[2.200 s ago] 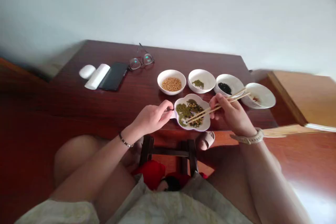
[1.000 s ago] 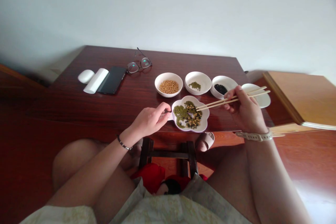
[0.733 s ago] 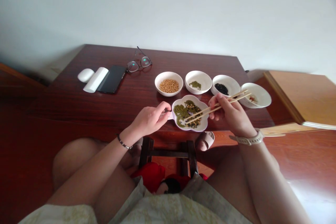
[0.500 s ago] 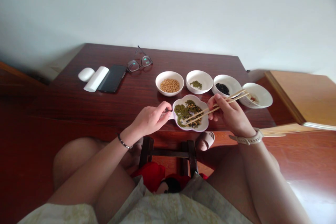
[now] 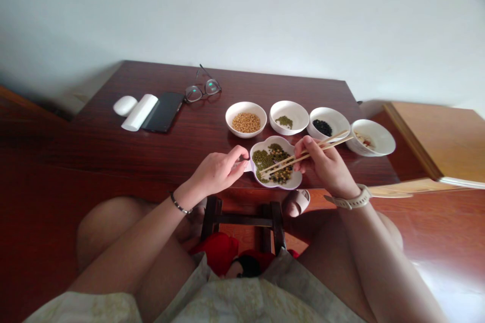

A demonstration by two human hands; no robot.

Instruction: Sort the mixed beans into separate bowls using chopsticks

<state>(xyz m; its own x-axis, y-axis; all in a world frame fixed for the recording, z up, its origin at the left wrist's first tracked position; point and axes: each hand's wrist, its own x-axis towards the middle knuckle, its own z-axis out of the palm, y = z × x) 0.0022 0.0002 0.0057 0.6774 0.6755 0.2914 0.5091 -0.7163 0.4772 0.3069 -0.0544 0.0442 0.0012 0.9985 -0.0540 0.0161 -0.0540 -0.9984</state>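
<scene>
My left hand [image 5: 223, 169] is closed on the short handle of a white flower-shaped dish [image 5: 299, 180] at the table's front edge. Green beans [image 5: 261, 158] lie at the dish's left side, with a mix of yellow, black and green beans across the rest. My right hand [image 5: 318, 161] grips a pair of wooden chopsticks [image 5: 282, 163]. Their tips reach into the green beans at the dish's lower left; I cannot tell whether they pinch a bean. Behind the dish stand white bowls of yellow beans [image 5: 246, 122], green beans [image 5: 284, 121] and black beans [image 5: 322, 127].
A further white bowl [image 5: 382, 137] at the right holds a few pale and reddish pieces. Glasses [image 5: 202, 92], a black phone [image 5: 163, 112], a white cylinder-like case [image 5: 139, 112] and a rounded white object [image 5: 125, 106] lie at the left. A wooden cabinet [image 5: 435, 136] stands right of the table.
My right hand and the chopsticks have shifted slightly left, so the tips sit farther left in the dish. My left hand stays on the handle.
</scene>
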